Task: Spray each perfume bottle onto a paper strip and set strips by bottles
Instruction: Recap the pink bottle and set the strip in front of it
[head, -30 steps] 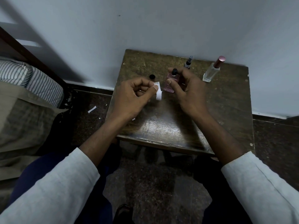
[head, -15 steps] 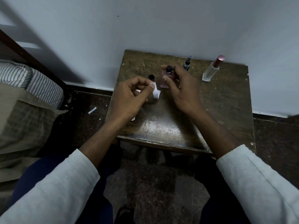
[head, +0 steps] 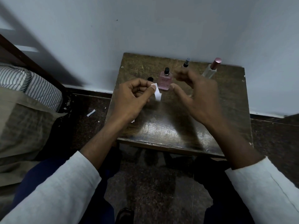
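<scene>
1. The step in hand is judged to be the close of the pink bottle's turn: the pink bottle (head: 164, 81) stands upright and ungripped on the desk (head: 226, 101), near the middle of its far half, with its black spray head bare.
2. A white paper strip (head: 156, 92) is pinched between thumb and forefinger of the left hand (head: 132, 101), just at 7 o'clock of the pink bottle; whether the strip touches the glass cannot be told.
3. The right hand (head: 199, 97) is held above the desk at 4 o'clock of that bottle, fingers spread and loosely bent, with nothing grasped; its fingertips are blurred.
4. A small black cap (head: 150, 78) is seen at 9 o'clock of the pink bottle, partly hidden behind the left hand.
5. Two further bottles stand upright along the far edge: a slim dark-topped vial (head: 186, 63) at 1 o'clock and a clear bottle with a rose cap (head: 211, 70) at 2 o'clock.
6. The next move is judged to call for the strip to be laid flat beside the pink bottle, clear of its base so that it is not tipped, and for the cap to be refitted before another bottle is taken up.
</scene>
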A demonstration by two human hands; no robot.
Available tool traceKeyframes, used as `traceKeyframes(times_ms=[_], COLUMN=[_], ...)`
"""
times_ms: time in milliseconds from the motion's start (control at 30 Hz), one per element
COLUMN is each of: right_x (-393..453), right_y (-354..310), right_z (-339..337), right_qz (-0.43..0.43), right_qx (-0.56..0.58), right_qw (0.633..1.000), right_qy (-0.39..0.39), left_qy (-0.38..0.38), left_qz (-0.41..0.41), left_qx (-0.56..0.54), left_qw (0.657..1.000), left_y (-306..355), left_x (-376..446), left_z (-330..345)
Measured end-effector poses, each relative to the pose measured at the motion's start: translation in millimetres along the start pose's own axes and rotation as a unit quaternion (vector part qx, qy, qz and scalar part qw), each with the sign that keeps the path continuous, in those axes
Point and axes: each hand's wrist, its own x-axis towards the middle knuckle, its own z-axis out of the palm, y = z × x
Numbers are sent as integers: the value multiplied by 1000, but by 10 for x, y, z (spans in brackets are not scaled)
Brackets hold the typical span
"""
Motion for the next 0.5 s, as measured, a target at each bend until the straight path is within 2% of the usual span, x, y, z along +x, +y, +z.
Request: traceKeyframes(times_ms=[100, 233, 367, 500], right_x=[-216, -464, -669, -638], right_y=[-50, -157, -172, -2], right_z=[-196, -186, -35, 53], right_qz=[32, 96, 71, 57], right_qx=[-22, 23, 7, -12], right_qw=[999, 994, 994, 994], right_qy=[15, -48, -84, -95], left_qy=[-27, -77, -115, -90], left_qz=[-8, -10, -18, -17], left_qx=[-32, -47, -61, -61], left_qw=[999, 996, 991, 994], left_y=[93, 172, 165, 134], left_x=[-32, -87, -85, -90], left_z=[43, 110, 160, 160])
